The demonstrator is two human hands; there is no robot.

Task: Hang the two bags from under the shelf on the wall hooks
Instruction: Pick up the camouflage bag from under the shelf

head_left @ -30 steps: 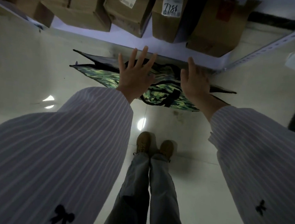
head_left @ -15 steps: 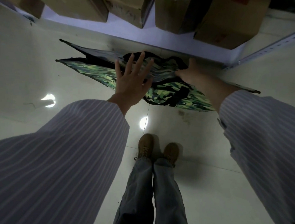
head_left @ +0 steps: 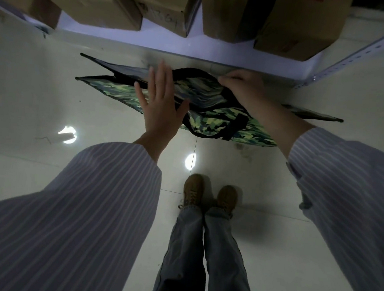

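Two flat green camouflage bags with black trim lie stacked on the pale floor, half under the white shelf (head_left: 216, 60). The lower bag (head_left: 251, 134) shows its black handle loop toward me. The upper bag (head_left: 197, 88) lies on top, its black handle at the far edge. My right hand (head_left: 243, 89) is closed on that upper handle and rim. My left hand (head_left: 162, 106) hovers flat over the bags' left half, fingers spread, holding nothing. No wall hooks are in sight.
Several cardboard boxes (head_left: 288, 22) stand on the shelf above the bags. A perforated metal shelf post (head_left: 359, 50) slants at the right. My own legs and brown shoes (head_left: 210, 197) stand on glossy floor tiles with light reflections.
My right hand has gone from open to closed on the upper bag's handle. My left hand has stayed open and moved slightly forward over the bags. The camera has dipped lower.
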